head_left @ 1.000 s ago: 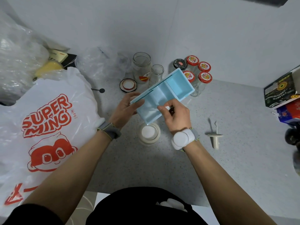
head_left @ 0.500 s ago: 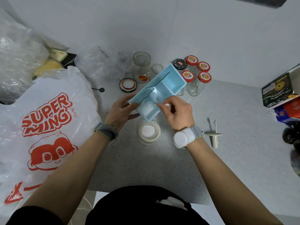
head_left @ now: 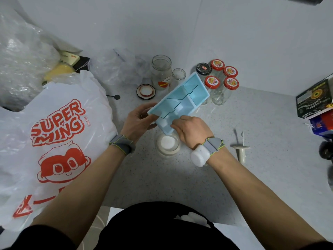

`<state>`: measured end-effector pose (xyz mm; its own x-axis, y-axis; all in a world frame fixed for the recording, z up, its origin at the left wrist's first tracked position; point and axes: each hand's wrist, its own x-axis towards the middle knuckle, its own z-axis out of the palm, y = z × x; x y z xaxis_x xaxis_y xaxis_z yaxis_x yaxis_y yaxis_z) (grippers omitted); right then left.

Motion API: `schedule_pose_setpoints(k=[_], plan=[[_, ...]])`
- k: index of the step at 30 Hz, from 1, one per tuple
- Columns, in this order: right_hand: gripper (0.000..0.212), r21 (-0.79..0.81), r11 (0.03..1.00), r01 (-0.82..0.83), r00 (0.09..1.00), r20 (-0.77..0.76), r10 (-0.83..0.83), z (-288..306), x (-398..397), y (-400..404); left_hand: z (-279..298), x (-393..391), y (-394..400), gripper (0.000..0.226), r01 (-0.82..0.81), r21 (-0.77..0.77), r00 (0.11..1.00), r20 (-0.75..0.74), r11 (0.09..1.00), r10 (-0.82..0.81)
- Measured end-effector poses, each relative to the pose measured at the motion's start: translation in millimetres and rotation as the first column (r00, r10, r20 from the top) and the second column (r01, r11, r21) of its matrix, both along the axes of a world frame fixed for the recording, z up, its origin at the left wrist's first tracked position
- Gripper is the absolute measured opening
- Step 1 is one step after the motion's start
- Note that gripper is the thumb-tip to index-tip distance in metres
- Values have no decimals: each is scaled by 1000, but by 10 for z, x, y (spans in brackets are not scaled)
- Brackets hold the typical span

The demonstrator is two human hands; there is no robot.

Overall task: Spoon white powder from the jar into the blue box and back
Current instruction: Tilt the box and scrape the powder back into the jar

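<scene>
The blue box (head_left: 179,103) is held tilted above the open jar (head_left: 168,143) of white powder on a grey speckled counter (head_left: 252,123) below a plain white wall. Since 0.5 s ago its far end has swung right, toward 4 red-lidded jars (head_left: 223,78). The left hand (head_left: 138,121) grips its near left edge; the right hand (head_left: 191,129) pinches its near rim, directly over the jar.

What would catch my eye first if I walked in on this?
The blue box, held tilted mid-counter by both hands, left hand and right hand, just above an open jar of white powder. Next, the big white bag with red "SUPER MING" lettering at left, and red-lidded jars by the back wall.
</scene>
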<state>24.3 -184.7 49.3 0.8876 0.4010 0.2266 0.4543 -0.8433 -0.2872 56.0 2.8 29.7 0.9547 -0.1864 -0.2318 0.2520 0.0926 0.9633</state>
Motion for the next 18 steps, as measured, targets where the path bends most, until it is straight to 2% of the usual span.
schedule_pose_setpoints(k=[2, 4, 6, 7, 8, 10, 11, 18], plan=[[18, 6, 1000, -1, 997, -79, 1, -2, -26, 55, -19, -14, -28, 32, 10, 20, 1000, 4, 1000, -10], [19, 78, 996, 36, 990, -137, -25, 1, -35, 89, -19, -23, -46, 32, 20, 35, 1000, 14, 999, -21], [21, 185, 968, 167, 970, -206, -128, 6, -35, 82, -7, -29, -39, 32, 23, 45, 1000, 13, 999, -23], [21, 265, 924, 276, 940, -275, -201, 8, -36, 69, -5, -25, -29, 32, 22, 47, 1000, 9, 999, -22], [21, 368, 839, 401, 887, -384, -256, 11, -37, 61, -2, -23, -16, 32, 19, 47, 1000, 7, 999, -20], [20, 522, 595, 612, 759, -600, -254, 22, -52, 55, -4, -10, 2, 31, 8, 39, 1000, 6, 999, -9], [20, 546, 510, 665, 717, -658, -230, 29, -55, 52, -7, 1, 9, 30, 2, 34, 1000, 7, 999, -2], [12, 572, 262, 778, 612, -783, -108, 87, -21, 2, -17, 39, 35, 22, -17, 33, 1000, 1, 999, 17]])
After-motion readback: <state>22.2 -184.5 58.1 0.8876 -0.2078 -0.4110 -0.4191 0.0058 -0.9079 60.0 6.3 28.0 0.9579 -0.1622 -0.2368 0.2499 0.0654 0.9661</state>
